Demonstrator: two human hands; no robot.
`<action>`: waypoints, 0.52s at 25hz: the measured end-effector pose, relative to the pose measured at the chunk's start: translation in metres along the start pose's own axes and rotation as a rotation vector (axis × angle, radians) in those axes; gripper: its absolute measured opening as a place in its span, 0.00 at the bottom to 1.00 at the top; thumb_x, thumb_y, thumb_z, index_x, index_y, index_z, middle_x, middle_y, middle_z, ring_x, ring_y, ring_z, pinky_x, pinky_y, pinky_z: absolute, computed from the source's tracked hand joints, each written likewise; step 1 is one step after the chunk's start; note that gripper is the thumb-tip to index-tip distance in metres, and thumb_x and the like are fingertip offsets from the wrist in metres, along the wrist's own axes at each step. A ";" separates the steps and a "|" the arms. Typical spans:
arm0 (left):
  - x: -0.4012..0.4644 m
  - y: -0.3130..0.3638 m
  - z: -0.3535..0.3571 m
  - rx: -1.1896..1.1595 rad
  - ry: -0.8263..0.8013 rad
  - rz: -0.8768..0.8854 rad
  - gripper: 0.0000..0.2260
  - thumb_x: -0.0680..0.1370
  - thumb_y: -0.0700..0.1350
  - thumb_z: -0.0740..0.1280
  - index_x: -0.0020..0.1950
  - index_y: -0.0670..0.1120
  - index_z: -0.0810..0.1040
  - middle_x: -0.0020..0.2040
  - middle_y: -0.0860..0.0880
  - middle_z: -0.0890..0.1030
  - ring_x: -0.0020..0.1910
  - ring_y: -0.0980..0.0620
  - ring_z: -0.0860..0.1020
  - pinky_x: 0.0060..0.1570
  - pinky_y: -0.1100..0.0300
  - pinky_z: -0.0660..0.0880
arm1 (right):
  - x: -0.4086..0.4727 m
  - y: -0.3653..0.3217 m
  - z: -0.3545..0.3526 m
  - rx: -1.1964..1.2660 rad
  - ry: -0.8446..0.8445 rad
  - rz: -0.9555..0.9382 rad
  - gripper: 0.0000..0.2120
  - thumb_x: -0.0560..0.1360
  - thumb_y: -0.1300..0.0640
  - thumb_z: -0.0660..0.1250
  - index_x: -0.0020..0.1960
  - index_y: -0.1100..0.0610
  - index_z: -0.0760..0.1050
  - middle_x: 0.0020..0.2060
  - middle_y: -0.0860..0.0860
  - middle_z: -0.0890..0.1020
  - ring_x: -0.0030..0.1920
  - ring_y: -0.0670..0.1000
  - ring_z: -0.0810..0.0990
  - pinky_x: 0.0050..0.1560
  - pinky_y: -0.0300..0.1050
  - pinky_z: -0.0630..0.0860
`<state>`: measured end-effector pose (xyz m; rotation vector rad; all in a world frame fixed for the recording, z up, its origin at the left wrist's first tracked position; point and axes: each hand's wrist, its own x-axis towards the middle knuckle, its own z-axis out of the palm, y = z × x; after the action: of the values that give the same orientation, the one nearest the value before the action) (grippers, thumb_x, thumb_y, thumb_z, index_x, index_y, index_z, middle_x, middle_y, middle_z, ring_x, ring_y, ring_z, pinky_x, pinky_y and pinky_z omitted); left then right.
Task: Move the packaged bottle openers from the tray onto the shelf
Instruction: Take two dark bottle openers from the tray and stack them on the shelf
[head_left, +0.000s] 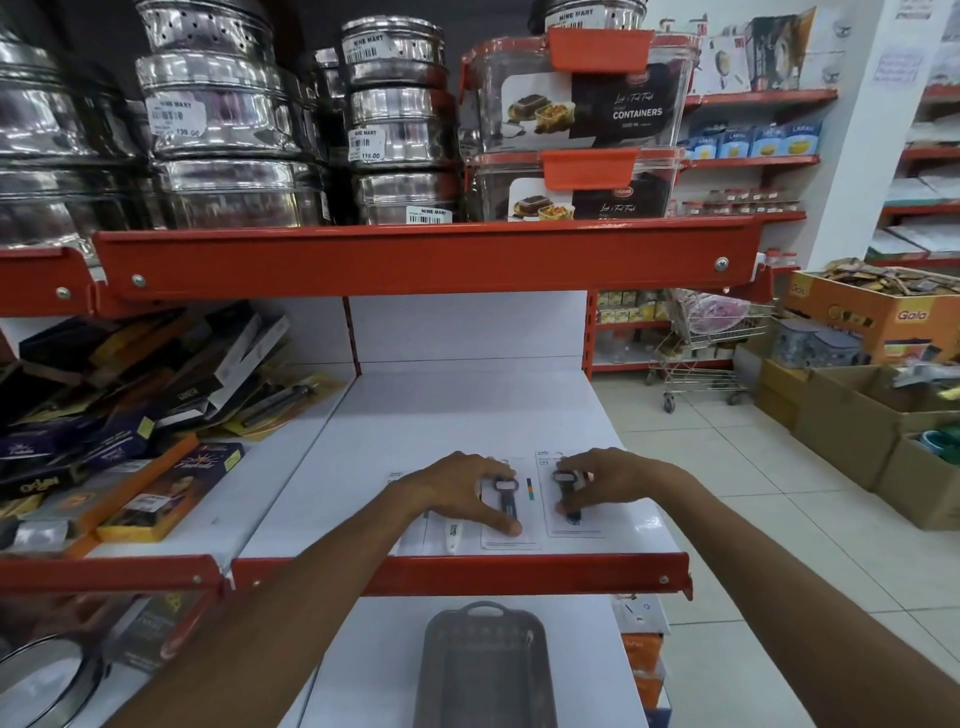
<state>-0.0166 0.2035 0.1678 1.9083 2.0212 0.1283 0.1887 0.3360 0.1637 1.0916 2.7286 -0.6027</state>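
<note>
Now both hands press flat, left hand (464, 486) and right hand (602, 480) each pinning an opener pack (506, 506) lengthwise on the shelf (457, 415), tray (485, 670) below them.

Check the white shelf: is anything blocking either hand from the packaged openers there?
Nothing visible. The left hand lies directly on one packaged bottle opener, the right hand on the other; both cards lie flat on the white shelf.

Steel tins (223, 111) stacked left of the orange-lidded containers (576, 104). Boxed goods (156, 415) below left of them; shopping trolley (711, 338) below right.
</note>
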 end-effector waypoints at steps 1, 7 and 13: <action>0.000 0.000 0.000 -0.007 0.001 0.000 0.38 0.69 0.63 0.74 0.76 0.55 0.66 0.79 0.52 0.64 0.77 0.48 0.63 0.75 0.49 0.60 | -0.001 0.002 -0.001 -0.002 -0.005 0.010 0.34 0.69 0.36 0.70 0.70 0.52 0.70 0.69 0.52 0.74 0.67 0.56 0.72 0.67 0.54 0.69; -0.008 -0.002 0.004 -0.069 0.023 0.011 0.38 0.67 0.64 0.76 0.75 0.56 0.68 0.78 0.52 0.66 0.76 0.49 0.64 0.73 0.52 0.62 | -0.009 0.004 0.010 0.027 0.015 -0.006 0.39 0.67 0.32 0.70 0.73 0.46 0.65 0.71 0.49 0.72 0.68 0.54 0.71 0.66 0.48 0.68; -0.019 0.005 0.008 -0.019 0.036 0.014 0.37 0.67 0.64 0.75 0.74 0.57 0.68 0.78 0.52 0.67 0.75 0.47 0.66 0.71 0.50 0.64 | -0.025 -0.003 0.016 -0.032 0.085 -0.051 0.39 0.64 0.31 0.71 0.70 0.46 0.70 0.69 0.48 0.75 0.66 0.53 0.74 0.65 0.47 0.70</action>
<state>-0.0091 0.1836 0.1653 1.9221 2.0228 0.1856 0.2048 0.3119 0.1566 1.0670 2.8361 -0.5299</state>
